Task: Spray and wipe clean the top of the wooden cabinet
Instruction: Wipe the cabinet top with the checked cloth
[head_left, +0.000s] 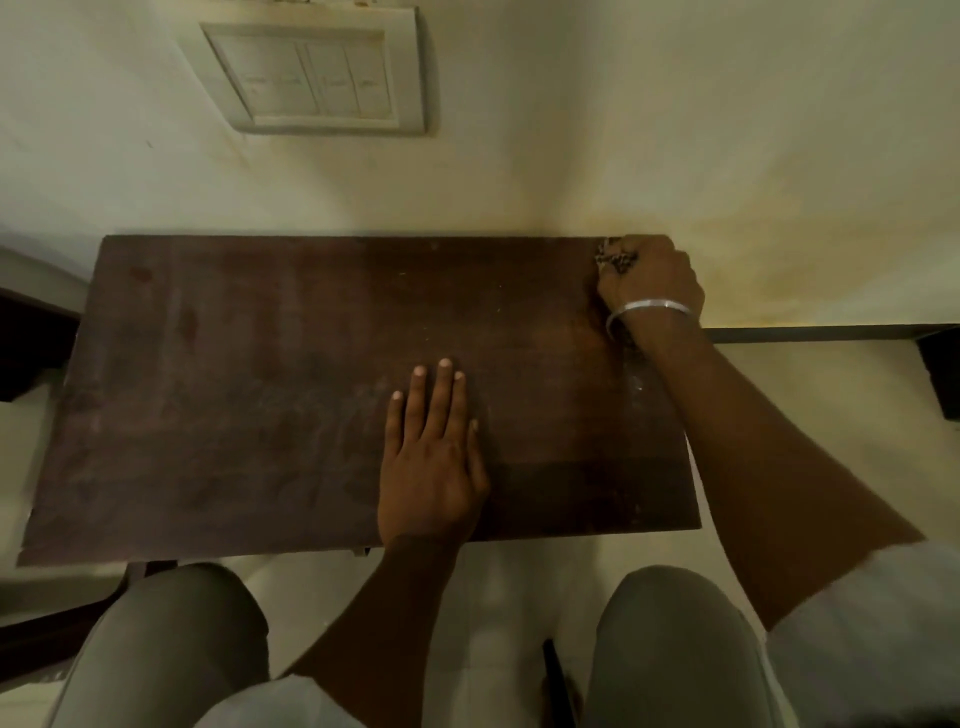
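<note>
Dark brown wood fills the middle of the view: the cabinet top (260, 389) lies under both hands, its surface dull and streaked, with pale specks near the right wrist. The left hand (431, 467) rests flat on the near half of the top, palm down, fingers straight and close together, holding nothing. Well beyond it and off to its right, the right hand (649, 280) sits at the far right corner of the top, right against the wall (571, 156), its fingers curled round a bunched, dark speckled cloth (613, 260) that shows only at the fingertips. A silver bangle (654, 306) circles the right wrist. On the wall beyond the left hand hangs a white switch plate (317, 78). Grey-clad knees (171, 639) show below both forearms.
</note>
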